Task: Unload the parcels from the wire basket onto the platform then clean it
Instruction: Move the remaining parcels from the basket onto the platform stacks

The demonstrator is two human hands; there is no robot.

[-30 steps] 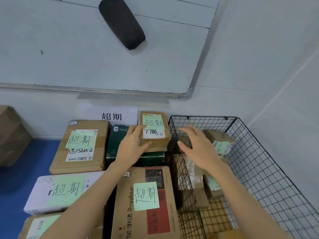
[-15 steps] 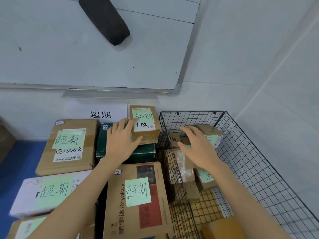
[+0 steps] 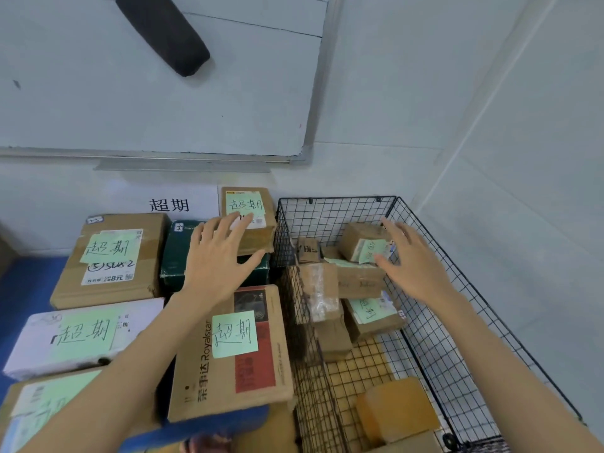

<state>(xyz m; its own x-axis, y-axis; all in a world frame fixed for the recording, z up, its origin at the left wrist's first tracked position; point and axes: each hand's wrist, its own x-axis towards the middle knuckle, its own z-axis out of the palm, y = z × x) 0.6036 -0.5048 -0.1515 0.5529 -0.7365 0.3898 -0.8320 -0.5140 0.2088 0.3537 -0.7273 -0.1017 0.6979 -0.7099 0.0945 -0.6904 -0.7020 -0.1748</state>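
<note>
A black wire basket (image 3: 434,308) stands in the right corner and holds several brown parcels. One small box with a green note (image 3: 361,241) lies at the basket's back. My right hand (image 3: 413,263) hovers open over the basket, fingers spread beside that box. My left hand (image 3: 217,259) is open with spread fingers over a small brown parcel (image 3: 253,220) that sits on a dark green box (image 3: 178,253). Larger parcels with green notes cover the platform at left, among them a Royalstar carton (image 3: 242,354).
A whiteboard (image 3: 157,93) with a black eraser (image 3: 163,27) hangs on the wall above. A white sign (image 3: 170,204) leans behind the parcels. Blue platform surface (image 3: 29,282) shows at far left. A yellow-brown box (image 3: 395,410) lies at the basket's near end.
My right hand has moved right and farther back over the basket, toward the small box with the green note. My left hand stays by the small brown parcel, fingers more spread.
</note>
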